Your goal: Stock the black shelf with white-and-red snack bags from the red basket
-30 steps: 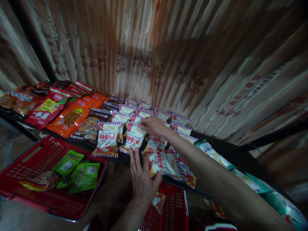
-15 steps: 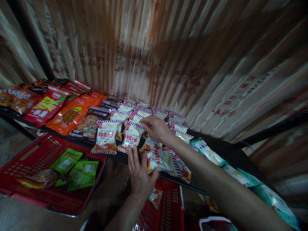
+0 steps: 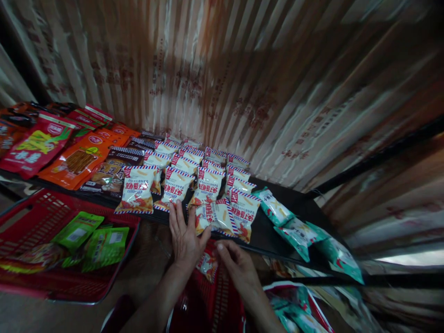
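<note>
My left hand (image 3: 187, 243) lies at the shelf's front edge, its fingers spread. Its fingertips touch the lower end of an upright white snack bag (image 3: 175, 185), and the index finger and thumb border a sideways snack bag (image 3: 206, 219). Below the shelf edge, my right hand (image 3: 239, 263) is over a red basket (image 3: 222, 300), fingers loosely bent with the thumb apart and nothing visible in them. A red-and-white snack bag (image 3: 208, 264) shows in that basket between the hands. Another white bag (image 3: 208, 185) stands upright behind the sideways one.
Left on the black shelf (image 3: 260, 233) are brown chip bags (image 3: 111, 171), orange bags (image 3: 81, 159) and red bags (image 3: 38, 143). Teal-and-white bags (image 3: 294, 233) lie right. Below left, a red basket (image 3: 34, 217) holds green packets (image 3: 106, 247). A corrugated-looking sheet (image 3: 208, 69) hangs behind.
My right hand has come down from the bag rows to below the shelf's front edge. The third column's front bag now shows upright. My left hand keeps its place; the view has shifted right.
</note>
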`<state>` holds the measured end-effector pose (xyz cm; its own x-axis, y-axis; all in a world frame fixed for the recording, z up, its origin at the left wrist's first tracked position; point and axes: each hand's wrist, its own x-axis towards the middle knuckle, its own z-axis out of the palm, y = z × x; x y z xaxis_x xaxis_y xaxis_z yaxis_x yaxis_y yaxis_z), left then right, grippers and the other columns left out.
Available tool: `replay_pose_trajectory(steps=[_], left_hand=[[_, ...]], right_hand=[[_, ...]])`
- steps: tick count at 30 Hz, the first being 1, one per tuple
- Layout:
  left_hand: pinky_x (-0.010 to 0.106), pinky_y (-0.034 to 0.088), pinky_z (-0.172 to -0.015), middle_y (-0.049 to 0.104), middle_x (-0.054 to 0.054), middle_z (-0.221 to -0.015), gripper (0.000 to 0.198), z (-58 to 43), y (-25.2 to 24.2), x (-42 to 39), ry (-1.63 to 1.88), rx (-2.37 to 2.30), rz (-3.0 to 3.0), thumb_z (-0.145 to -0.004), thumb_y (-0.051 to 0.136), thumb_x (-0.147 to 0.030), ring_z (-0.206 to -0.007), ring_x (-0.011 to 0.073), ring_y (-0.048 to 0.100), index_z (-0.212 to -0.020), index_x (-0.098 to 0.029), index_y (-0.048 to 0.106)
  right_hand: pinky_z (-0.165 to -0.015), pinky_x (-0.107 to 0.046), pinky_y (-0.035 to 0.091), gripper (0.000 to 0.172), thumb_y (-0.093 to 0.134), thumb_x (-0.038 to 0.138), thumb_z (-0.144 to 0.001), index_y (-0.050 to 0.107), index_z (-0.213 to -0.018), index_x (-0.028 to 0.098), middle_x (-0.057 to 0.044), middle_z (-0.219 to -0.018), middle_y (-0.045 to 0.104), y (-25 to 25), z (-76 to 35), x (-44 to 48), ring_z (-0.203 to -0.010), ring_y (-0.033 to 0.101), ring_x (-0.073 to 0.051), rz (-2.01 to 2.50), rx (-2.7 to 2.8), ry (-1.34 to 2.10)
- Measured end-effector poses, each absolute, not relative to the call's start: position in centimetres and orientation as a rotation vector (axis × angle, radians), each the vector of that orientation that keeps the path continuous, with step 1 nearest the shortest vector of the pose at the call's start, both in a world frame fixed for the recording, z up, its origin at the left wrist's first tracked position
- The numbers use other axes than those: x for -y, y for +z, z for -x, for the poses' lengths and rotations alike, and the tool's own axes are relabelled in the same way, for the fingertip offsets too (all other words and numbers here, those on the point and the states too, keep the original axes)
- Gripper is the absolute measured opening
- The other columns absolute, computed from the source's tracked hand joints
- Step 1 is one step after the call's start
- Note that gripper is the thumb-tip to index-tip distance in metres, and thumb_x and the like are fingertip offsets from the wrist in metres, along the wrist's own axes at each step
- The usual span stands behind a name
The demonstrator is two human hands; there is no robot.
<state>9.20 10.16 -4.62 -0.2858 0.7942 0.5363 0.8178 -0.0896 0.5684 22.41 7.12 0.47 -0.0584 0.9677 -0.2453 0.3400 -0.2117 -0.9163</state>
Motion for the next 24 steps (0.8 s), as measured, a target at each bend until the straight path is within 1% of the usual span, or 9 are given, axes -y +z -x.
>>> replay_pose_trajectory(steps=[1,3,5,6,8,9,14,19,24], left_hand=[[0.056,0.024,-0.107,0.006,0.02,-0.153,0.054,-9.3,-4.7,-10.2,-1.349,2.098,1.865,-0.079,0.06,-0.037,-0.14,0.0403,0.004,-0.124,-0.01,0.053],[0.056,0.024,-0.107,0.007,0.02,-0.153,0.055,-9.4,-4.9,-10.2,-1.349,2.093,1.868,-0.078,0.061,-0.038,-0.14,0.0404,0.004,-0.125,-0.011,0.052],[0.057,0.025,-0.106,0.008,0.02,-0.153,0.057,-9.4,-5.1,-10.3,-1.349,2.087,1.857,-0.077,0.062,-0.04,-0.14,0.0406,0.005,-0.125,-0.012,0.052],[0.057,0.025,-0.106,0.009,0.02,-0.153,0.057,-9.4,-5.2,-10.3,-1.351,2.08,1.845,-0.076,0.063,-0.041,-0.14,0.0407,0.006,-0.125,-0.013,0.053],[0.057,0.025,-0.106,0.01,0.02,-0.153,0.057,-9.3,-5.2,-10.3,-1.351,2.06,1.824,-0.076,0.063,-0.043,-0.139,0.0409,0.007,-0.123,-0.013,0.054],[0.057,0.026,-0.106,0.011,0.021,-0.153,0.057,-9.2,-5.2,-10.3,-1.35,2.052,1.814,-0.076,0.063,-0.044,-0.139,0.041,0.008,-0.122,-0.012,0.055],[0.057,0.027,-0.105,0.013,0.022,-0.152,0.057,-8.8,-5.2,-10.1,-1.34,2.028,1.82,-0.076,0.062,-0.045,-0.139,0.0415,0.008,-0.122,-0.011,0.054],[0.057,0.025,-0.106,0.007,0.02,-0.153,0.058,-8.5,-5.3,-9.9,-1.353,2.007,1.845,-0.075,0.064,-0.041,-0.139,0.0415,0.006,-0.124,-0.012,0.053],[0.057,0.026,-0.106,0.007,0.02,-0.153,0.058,-8.4,-5.4,-9.5,-1.336,1.997,1.897,-0.077,0.063,-0.04,-0.14,0.0407,0.006,-0.126,-0.012,0.05]], right_hand=[[-0.043,-0.027,0.043,0.034,0.055,0.059,-0.076,0.06,-0.082,0.026,0.001,-0.058,0.062,-0.2,-22.4,-6.8,-0.048,0.055,-0.017,1.612,1.305,1.322],[-0.047,-0.027,0.045,0.042,0.061,0.056,-0.073,0.059,-0.098,0.022,-0.002,-0.068,0.066,-1.2,-22.2,-6.7,-0.056,0.06,-0.018,1.606,1.097,1.334],[-0.051,-0.027,0.047,0.052,0.068,0.053,-0.068,0.057,-0.106,0.018,-0.005,-0.081,0.069,-1.8,-21.6,-7.1,-0.064,0.063,-0.019,1.546,0.959,1.301],[-0.052,-0.027,0.047,0.055,0.07,0.052,-0.067,0.056,-0.107,0.018,-0.006,-0.086,0.069,-1.9,-21.3,-7.3,-0.067,0.063,-0.019,1.508,0.921,1.286],[-0.053,-0.027,0.047,0.053,0.072,0.05,-0.065,0.057,-0.105,0.018,-0.006,-0.09,0.068,-2.1,-20.6,-7.8,-0.068,0.063,-0.018,1.437,0.89,1.266],[-0.054,-0.026,0.047,0.05,0.072,0.049,-0.065,0.057,-0.102,0.018,-0.005,-0.089,0.068,-2.1,-20.3,-8.0,-0.069,0.062,-0.017,1.416,0.88,1.25],[-0.056,-0.025,0.047,0.04,0.073,0.047,-0.063,0.062,-0.089,0.019,-0.001,-0.077,0.065,-2.2,-20.2,-8.7,-0.066,0.059,-0.015,1.402,0.895,1.14],[-0.069,-0.033,0.05,0.038,0.07,0.052,-0.064,0.067,-0.082,0.018,-0.005,-0.081,0.07,-2.3,-22.2,-9.6,-0.075,0.064,-0.021,1.465,1.076,1.05],[-0.067,-0.035,0.052,0.041,0.067,0.057,-0.066,0.066,-0.077,0.018,-0.006,-0.077,0.071,-2.4,-24.4,-10.2,-0.07,0.066,-0.023,1.539,1.154,1.007]])
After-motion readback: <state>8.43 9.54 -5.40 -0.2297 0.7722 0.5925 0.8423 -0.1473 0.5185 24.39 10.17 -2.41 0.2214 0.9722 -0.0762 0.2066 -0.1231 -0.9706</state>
